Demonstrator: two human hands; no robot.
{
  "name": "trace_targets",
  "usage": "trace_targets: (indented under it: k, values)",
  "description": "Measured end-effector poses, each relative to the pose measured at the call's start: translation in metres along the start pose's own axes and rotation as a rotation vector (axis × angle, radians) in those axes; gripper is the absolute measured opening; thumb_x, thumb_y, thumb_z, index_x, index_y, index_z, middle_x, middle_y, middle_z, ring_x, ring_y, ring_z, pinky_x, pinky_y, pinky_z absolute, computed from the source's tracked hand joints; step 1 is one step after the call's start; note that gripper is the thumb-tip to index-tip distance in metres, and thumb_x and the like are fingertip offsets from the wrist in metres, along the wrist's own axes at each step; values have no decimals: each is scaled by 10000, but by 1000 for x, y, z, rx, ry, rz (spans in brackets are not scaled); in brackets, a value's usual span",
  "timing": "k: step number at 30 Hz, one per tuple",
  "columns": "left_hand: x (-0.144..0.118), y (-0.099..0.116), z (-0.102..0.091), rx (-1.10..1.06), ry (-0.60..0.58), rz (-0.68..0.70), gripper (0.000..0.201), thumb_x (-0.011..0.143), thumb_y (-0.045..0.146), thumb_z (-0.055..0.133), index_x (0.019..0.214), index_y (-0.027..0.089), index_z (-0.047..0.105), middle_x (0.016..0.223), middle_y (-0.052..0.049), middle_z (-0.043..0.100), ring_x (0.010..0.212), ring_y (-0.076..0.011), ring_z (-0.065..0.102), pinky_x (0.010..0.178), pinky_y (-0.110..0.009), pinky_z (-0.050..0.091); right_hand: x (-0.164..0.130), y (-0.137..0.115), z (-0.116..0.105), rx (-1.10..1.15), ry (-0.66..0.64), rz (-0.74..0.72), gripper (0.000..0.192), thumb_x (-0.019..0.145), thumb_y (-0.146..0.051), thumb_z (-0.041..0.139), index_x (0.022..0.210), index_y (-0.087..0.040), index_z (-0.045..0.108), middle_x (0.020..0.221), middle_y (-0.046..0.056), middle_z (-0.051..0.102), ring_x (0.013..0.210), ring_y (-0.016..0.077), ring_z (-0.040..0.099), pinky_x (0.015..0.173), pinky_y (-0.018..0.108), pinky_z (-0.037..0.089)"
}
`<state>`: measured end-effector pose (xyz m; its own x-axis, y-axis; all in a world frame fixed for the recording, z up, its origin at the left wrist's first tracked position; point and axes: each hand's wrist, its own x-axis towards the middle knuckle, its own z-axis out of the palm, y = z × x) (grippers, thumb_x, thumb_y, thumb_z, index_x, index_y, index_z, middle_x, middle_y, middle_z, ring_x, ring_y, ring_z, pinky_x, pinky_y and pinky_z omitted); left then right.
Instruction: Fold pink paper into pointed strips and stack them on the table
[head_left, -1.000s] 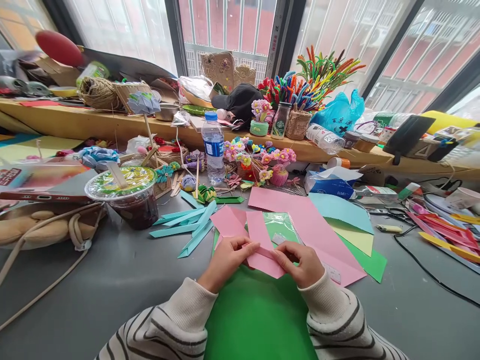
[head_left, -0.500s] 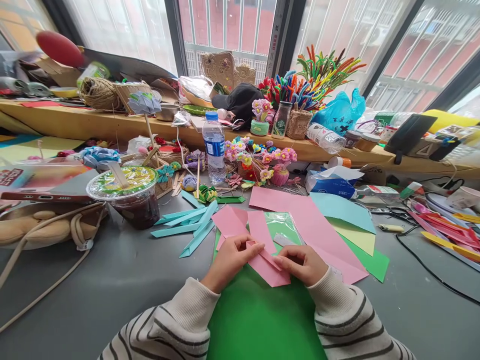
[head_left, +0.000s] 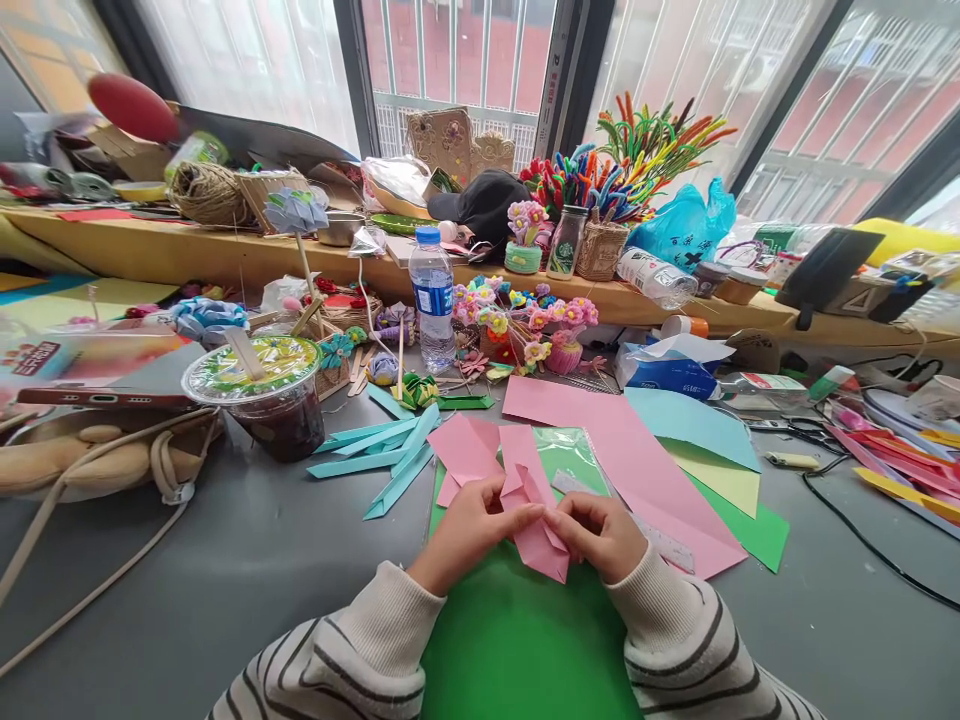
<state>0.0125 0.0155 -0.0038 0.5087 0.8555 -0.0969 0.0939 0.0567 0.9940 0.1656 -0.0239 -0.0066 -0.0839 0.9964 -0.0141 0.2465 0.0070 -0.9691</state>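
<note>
The grey table [head_left: 225,560] took up most of my view, and along its far edge ran a long wooden shelf [head_left: 150,255] crowded with odds and ends under the windows. Right below my arms lay a big green sheet [head_left: 517,650] of paper, flat on the table. Past it, to my right, a large pink sheet [head_left: 637,460] overlapped a light blue sheet [head_left: 690,420], a pale yellow one [head_left: 724,480] and another green one [head_left: 757,530]. To my left stood a plastic cup [head_left: 262,395] of dark drink with a sealed printed lid, and a water bottle [head_left: 433,300] stood further back near a cluster of small handmade flowers [head_left: 525,320]. A fan of teal paper strips [head_left: 382,450] lay between the cup and my hands.

I held the pink folded paper [head_left: 536,520] just above the near edge of a clear plastic sleeve [head_left: 570,460], over the green sheet. My left hand [head_left: 469,525] was closed around the left side of the fold, fingers curled in and thumb pressing on top. My right hand [head_left: 600,530] pinched the right side in the same narrow grip, knuckles toward me. The two hands nearly touched at the middle of the piece, and a pointed flap of it stuck out below my fingers.
</note>
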Motion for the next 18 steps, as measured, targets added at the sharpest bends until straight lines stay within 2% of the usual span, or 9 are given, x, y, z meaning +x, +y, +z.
trace_targets:
  k: [7, 13, 18]
  values:
    - [1, 2, -2, 59, -21, -28, 339, 621, 434, 550, 548, 119, 448, 525, 45, 350, 496, -59, 304, 426, -174, 223, -2, 2, 3, 9, -7, 2, 331, 674, -448, 508, 512, -162, 468, 402, -43, 424, 357, 64, 381, 365, 199, 295]
    - [1, 4, -2, 54, -9, -48, 348, 628, 418, 549, 516, 129, 391, 507, 53, 311, 478, -50, 270, 416, -177, 193, -3, 0, 3, 72, -39, 31, 313, 676, -444, 512, 560, -154, 505, 430, -40, 442, 362, 67, 407, 372, 198, 323]
    - [1, 6, 1, -11, -11, -58, 326, 623, 409, 553, 529, 115, 449, 511, 41, 357, 485, -54, 305, 425, -178, 222, -3, 2, 3, 34, -56, 10, 305, 678, -440, 508, 553, -162, 496, 418, -41, 440, 352, 69, 398, 368, 203, 318]
